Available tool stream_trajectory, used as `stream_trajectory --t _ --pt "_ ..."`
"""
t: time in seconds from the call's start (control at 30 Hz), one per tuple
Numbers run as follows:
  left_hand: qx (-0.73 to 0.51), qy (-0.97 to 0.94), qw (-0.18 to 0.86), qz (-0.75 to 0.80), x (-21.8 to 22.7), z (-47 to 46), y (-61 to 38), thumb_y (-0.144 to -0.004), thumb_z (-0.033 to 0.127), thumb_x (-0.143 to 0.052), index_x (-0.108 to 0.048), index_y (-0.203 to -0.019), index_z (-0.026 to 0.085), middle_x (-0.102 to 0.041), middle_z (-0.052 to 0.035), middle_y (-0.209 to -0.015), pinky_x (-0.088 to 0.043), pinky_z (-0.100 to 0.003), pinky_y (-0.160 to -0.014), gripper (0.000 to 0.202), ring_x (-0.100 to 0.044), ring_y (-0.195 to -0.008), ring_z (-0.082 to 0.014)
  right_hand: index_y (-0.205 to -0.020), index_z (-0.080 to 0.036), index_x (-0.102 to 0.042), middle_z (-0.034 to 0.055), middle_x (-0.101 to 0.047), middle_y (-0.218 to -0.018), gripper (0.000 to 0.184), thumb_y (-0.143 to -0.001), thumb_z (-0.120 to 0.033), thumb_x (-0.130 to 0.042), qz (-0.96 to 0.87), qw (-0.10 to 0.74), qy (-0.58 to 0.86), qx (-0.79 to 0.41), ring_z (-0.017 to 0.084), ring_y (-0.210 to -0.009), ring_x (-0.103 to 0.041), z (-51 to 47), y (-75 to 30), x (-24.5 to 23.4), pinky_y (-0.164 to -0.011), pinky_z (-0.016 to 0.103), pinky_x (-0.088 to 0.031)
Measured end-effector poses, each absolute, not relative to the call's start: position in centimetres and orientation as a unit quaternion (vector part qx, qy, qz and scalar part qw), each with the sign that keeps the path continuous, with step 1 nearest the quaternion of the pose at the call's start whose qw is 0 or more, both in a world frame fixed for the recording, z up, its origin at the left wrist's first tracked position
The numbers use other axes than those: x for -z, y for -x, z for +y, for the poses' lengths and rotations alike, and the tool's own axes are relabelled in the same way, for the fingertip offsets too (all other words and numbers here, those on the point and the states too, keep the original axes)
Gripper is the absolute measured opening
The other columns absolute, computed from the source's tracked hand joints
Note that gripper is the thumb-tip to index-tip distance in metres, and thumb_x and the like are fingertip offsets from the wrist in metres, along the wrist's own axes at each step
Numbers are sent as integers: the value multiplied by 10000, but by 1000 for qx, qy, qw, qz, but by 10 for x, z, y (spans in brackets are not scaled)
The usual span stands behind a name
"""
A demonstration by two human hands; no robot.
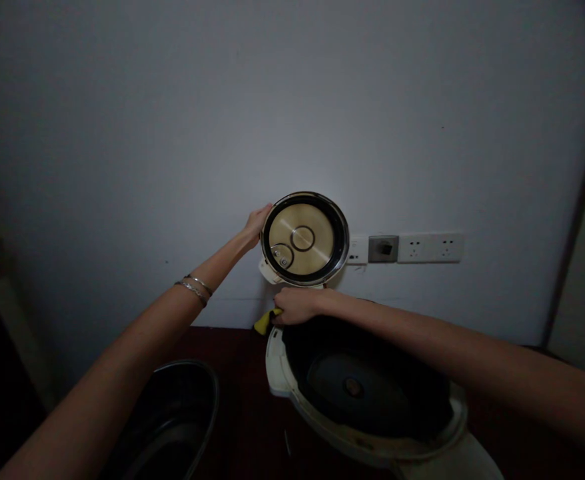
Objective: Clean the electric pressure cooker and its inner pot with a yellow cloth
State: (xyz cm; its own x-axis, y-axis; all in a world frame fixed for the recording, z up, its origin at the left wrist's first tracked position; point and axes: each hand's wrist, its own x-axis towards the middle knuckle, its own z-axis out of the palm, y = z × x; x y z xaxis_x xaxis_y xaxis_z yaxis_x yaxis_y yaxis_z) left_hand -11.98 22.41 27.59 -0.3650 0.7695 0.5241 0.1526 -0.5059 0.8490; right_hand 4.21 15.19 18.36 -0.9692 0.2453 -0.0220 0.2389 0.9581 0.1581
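Note:
My left hand (258, 221) grips the left edge of a round cooker lid (322, 230), which stands raised with its metal inner side facing me. The fingers behind the lid are hidden. My right hand (297, 305) is closed on a yellow cloth (262, 325) at the back rim of the white electric cooker (278, 370), just below the lid. Dark inside, the cooker shows a small round brownish piece (353, 387) in the middle of its floor. Left of it, partly behind my left forearm, lies a dark metal inner pot (207, 393).
A pale wall (172, 133) rises close behind the lid. Power sockets (427, 248) and a grey wall plate (383, 249) sit on it to the right of the lid. The cooker and pot rest on a dark reddish surface (242, 400).

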Motion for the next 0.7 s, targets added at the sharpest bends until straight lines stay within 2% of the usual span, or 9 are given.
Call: stream_trajectory --t 0.23,0.43,0.53,0.7 --pt "-695 -525 222 438 -274 225 120 -793 428 -575 -689 -856 128 -708 -61 -796 -496 -277 -702 327 -636 -743 -177 -974 -43 -703 242 -691 -927 413 -803 -323 -452 988 -7 -125 -93 306 -812 -675 120 -47 -180 -561 303 -451" --pt "-691 -532 226 434 -274 226 120 -799 428 -565 -686 -863 125 -707 -62 -806 -492 -273 -700 333 -628 -733 -169 -918 -40 -713 207 -708 -824 525 -827 -464 -418 996 19 -83 -1 252 -684 -669 96 -62 -189 -440 253 -367" --pt "-690 -535 230 430 -274 225 119 -805 423 -557 -684 -877 123 -707 -70 -829 -491 -280 -716 334 -630 -748 -171 -936 -35 -708 207 -707 -845 498 -830 -417 -407 995 8 -95 -24 238 -687 -667 107 -60 -190 -438 247 -363" --pt "-690 -535 221 435 -274 224 118 -821 397 -533 -681 -870 125 -706 -71 -841 -492 -284 -728 313 -633 -784 -179 -972 6 -694 259 -686 -929 444 -792 -315 -444 988 2 -124 -87 282 -791 -670 131 -41 -185 -522 277 -413"
